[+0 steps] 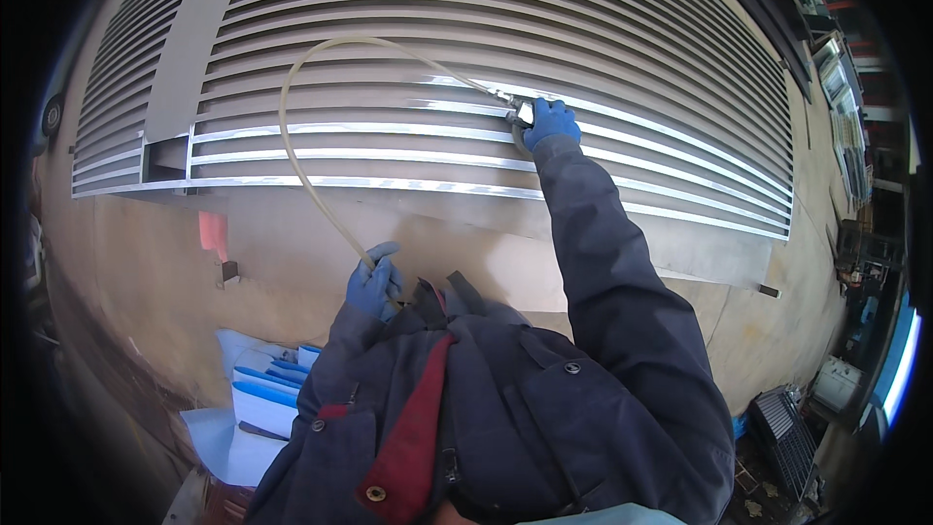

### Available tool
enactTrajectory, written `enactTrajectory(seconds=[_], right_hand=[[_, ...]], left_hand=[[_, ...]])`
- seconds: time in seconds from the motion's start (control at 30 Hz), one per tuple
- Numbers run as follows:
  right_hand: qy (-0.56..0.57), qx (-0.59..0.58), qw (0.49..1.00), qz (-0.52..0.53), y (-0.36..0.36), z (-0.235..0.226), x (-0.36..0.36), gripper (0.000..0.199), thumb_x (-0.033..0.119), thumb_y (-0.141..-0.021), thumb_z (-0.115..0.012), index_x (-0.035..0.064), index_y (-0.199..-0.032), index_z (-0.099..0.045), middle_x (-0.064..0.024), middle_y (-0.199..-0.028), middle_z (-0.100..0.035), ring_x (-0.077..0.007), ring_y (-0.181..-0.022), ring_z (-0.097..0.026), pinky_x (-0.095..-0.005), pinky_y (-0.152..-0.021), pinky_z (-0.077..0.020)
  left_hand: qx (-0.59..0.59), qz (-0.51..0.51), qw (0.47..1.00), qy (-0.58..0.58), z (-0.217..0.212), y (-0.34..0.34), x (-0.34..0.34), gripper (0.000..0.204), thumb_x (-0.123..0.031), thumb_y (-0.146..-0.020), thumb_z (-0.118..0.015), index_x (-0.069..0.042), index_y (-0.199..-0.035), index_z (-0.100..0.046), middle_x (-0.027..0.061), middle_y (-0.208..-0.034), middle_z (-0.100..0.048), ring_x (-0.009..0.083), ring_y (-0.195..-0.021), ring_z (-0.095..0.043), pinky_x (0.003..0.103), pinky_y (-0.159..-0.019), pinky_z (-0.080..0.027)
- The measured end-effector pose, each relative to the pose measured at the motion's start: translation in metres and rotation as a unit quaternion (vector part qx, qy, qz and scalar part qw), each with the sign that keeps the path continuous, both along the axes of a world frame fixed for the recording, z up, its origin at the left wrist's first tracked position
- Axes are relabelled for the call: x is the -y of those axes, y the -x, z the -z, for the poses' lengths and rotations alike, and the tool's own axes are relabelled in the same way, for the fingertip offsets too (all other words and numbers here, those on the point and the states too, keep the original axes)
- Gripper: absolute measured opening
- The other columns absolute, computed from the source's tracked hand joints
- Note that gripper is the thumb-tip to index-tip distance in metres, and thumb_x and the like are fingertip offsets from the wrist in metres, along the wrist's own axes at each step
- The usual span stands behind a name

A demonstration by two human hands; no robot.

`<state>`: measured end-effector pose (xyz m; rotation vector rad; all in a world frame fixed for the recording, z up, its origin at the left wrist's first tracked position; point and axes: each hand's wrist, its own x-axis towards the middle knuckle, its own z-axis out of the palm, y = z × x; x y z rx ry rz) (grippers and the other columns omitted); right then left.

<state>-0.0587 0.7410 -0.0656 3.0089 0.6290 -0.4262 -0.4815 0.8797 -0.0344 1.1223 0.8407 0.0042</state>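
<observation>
In a blue glove, my right hand (555, 122) is closed around a small air-powered hand tool (525, 115), which rests on the bright slats of a large metal louvred panel (360, 130). The tool's working face is hidden against the slats. A pale, clear air hose (285, 117) runs from a metal fitting on the tool, loops left over the panel and comes back toward me. My left hand (374, 282), also gloved in blue, grips that hose close to my chest. Slats nearest me look polished and shiny; those farther off look duller.
The panel lies on a worn brown table (146, 272). A pink piece (213, 231) shows at its front left edge. Blue and white sheets (262, 399) stand low on the left. A dark keyboard-like object (782, 442) and a white cylinder (836, 384) are at the lower right.
</observation>
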Motion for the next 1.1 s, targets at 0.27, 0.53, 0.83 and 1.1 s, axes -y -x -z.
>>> enactTrajectory(seconds=[0.27,0.53,0.83,1.1], right_hand=[[0.002,-0.012,0.999,-0.048,0.019,-0.016,-0.065,0.056,0.051,-0.089,-0.077,0.0195,-0.134,-0.064,-0.0177,-0.134,-0.061,-0.0391,-0.127,-0.061,-0.0510,-0.101,-0.0570],[0.005,-0.014,0.998,-0.060,0.031,-0.017,-0.092,0.046,0.043,-0.091,-0.073,0.0213,-0.130,-0.064,-0.0196,-0.133,-0.062,-0.0410,-0.125,-0.063,-0.0502,-0.102,-0.0556],[0.012,-0.036,0.996,-0.078,0.045,-0.012,-0.104,0.058,0.050,-0.091,-0.077,0.0215,-0.140,-0.060,-0.0156,-0.136,-0.059,-0.0375,-0.131,-0.059,-0.0520,-0.099,-0.0573],[0.008,-0.016,0.999,0.044,0.002,-0.018,-0.039,0.050,0.047,-0.093,-0.071,0.0177,-0.133,-0.063,-0.0206,-0.136,-0.061,-0.0422,-0.128,-0.061,-0.0520,-0.104,-0.0546]], left_hand=[[0.000,-0.064,0.998,0.001,0.010,0.029,-0.009,0.035,-0.020,-0.115,-0.047,-0.006,-0.145,-0.056,0.0003,-0.082,-0.061,0.0059,-0.067,-0.052,0.022,-0.062,-0.045],[0.016,-0.067,0.998,0.001,0.009,0.026,-0.010,0.036,-0.021,-0.115,-0.048,-0.005,-0.146,-0.055,0.0008,-0.082,-0.060,0.0066,-0.068,-0.052,0.022,-0.063,-0.045],[0.002,-0.067,0.998,0.018,0.013,0.023,-0.013,0.036,-0.021,-0.115,-0.049,-0.006,-0.146,-0.055,0.0006,-0.082,-0.061,0.0068,-0.066,-0.053,0.023,-0.060,-0.043],[0.025,-0.049,0.998,0.015,0.015,0.022,-0.008,0.035,-0.021,-0.115,-0.049,-0.005,-0.146,-0.055,0.0006,-0.082,-0.059,0.0063,-0.069,-0.052,0.023,-0.062,-0.043]])
